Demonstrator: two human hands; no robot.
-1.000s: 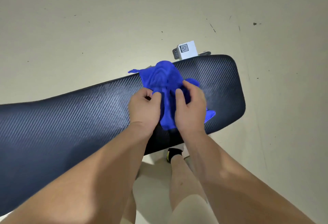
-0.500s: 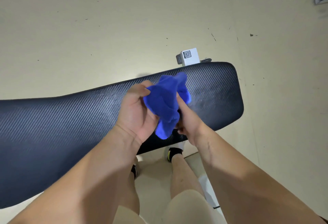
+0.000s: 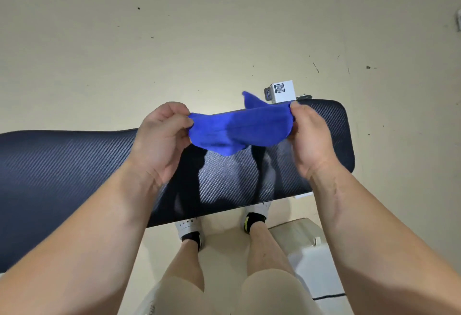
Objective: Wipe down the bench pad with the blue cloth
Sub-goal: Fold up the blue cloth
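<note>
Opened out since half a second ago, from a bunched wad into a stretched band: blue cloth [image 3: 239,130], held in the air over the right-hand end of bench pad [image 3: 74,165] and clear of its surface. Gripped at both ends, with hands drawn well apart from their earlier close position. Pinched at the left end by left hand [image 3: 162,142], thumb and curled fingers clamped on the fabric. Pinched at the right end by right hand [image 3: 311,140], thumb and fingers closed on the edge likewise. Sags in the middle, with one corner poking up near the right hand. Throws dark shadows onto the black woven-pattern pad beneath. Behind the pad's far edge, just beside the right hand: small white box [image 3: 284,90] bearing a QR code, on speckled beige floor [image 3: 174,40]. Below the near edge: two bare legs, white shoes [image 3: 188,224], dark socks. At lower right, beside the right leg: white container [image 3: 314,264], partly hidden by the right forearm.
</note>
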